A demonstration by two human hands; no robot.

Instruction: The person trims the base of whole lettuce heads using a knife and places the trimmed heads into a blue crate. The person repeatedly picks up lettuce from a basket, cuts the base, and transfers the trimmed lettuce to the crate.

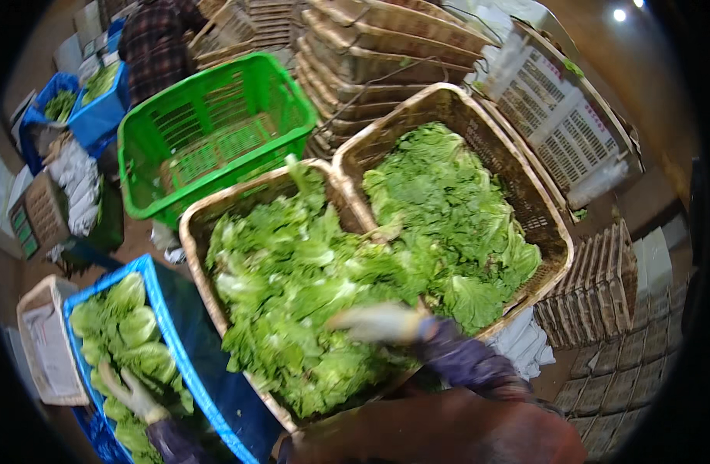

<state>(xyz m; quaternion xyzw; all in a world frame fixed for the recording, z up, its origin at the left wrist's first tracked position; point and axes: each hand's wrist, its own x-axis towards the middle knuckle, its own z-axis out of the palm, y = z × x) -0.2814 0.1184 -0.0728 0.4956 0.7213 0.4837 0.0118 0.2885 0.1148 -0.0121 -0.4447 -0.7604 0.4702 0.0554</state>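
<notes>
My left hand [131, 394], in a pale glove, rests at lettuce heads [137, 325] packed in a blue-lined container [163, 307] at the lower left; its thumb and fingers are spread. Over the near plastic crate [204, 296], heaped with loose lettuce leaves [303, 290], is my right hand [378, 323], gloved and blurred by motion. Whether it holds anything cannot be told. A second brown-stained crate [555, 214] holds more green leaves [442, 191] and adjoins the first at the upper right.
An empty green plastic crate [216, 136] stands beyond the near crate. Stacked dirty crates [390, 64] rise behind, with another stack [587, 284] at the right. A person in a plaid shirt [155, 46] is at the upper left, beside blue-lined boxes [100, 119] of greens.
</notes>
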